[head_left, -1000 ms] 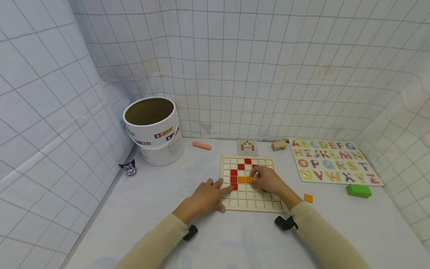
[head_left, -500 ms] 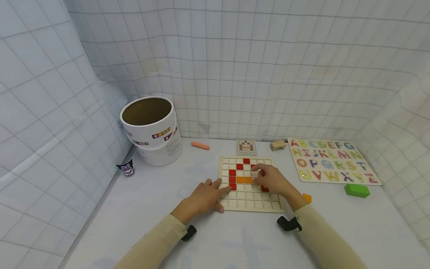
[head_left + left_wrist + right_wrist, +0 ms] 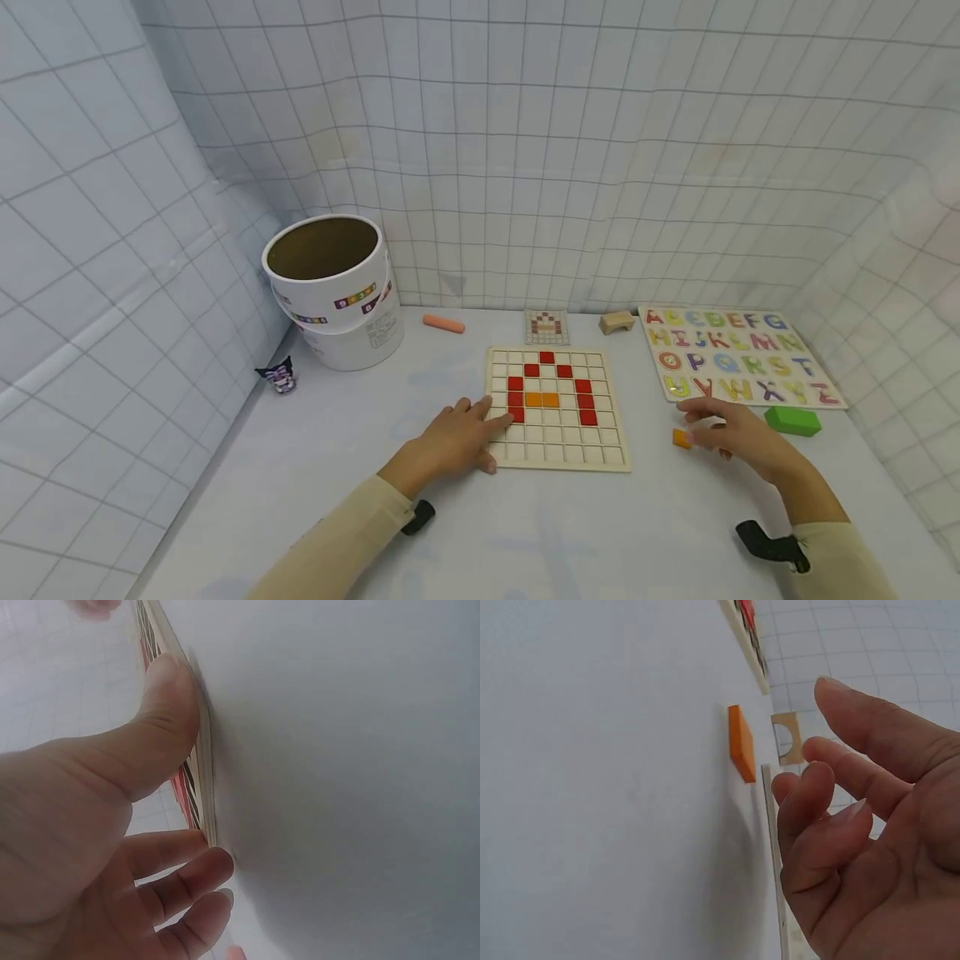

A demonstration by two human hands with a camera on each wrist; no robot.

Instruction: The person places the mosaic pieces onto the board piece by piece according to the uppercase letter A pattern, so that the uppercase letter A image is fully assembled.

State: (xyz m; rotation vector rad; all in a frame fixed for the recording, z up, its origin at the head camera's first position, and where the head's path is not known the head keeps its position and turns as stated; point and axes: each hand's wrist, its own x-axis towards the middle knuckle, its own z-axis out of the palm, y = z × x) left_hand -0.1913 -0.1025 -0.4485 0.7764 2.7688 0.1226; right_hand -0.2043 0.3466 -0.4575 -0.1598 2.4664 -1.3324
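A wooden grid board (image 3: 555,454) lies on the table with several red tiles (image 3: 586,401) and two orange tiles (image 3: 551,400) set in its cells. My left hand (image 3: 453,442) rests on the board's left edge, fingers spread; the left wrist view shows the thumb (image 3: 161,724) along that edge. To the right of the board, my right hand (image 3: 742,437) hovers beside a loose orange tile (image 3: 681,438) with its fingers loosely bent. In the right wrist view that orange tile (image 3: 741,744) lies flat on the table, apart from the fingers, and the hand (image 3: 870,832) holds nothing.
A small pattern card (image 3: 547,327) lies behind the board, near a wooden arch block (image 3: 617,322). At right are an alphabet board (image 3: 738,354) and a green block (image 3: 792,421). A white bucket (image 3: 337,329), an orange stick (image 3: 443,323) and a purple-black figure (image 3: 280,376) stand or lie left.
My right hand has let go of the second orange tile, now in its cell, and moved right to the loose tile. The left hand stays on the board.
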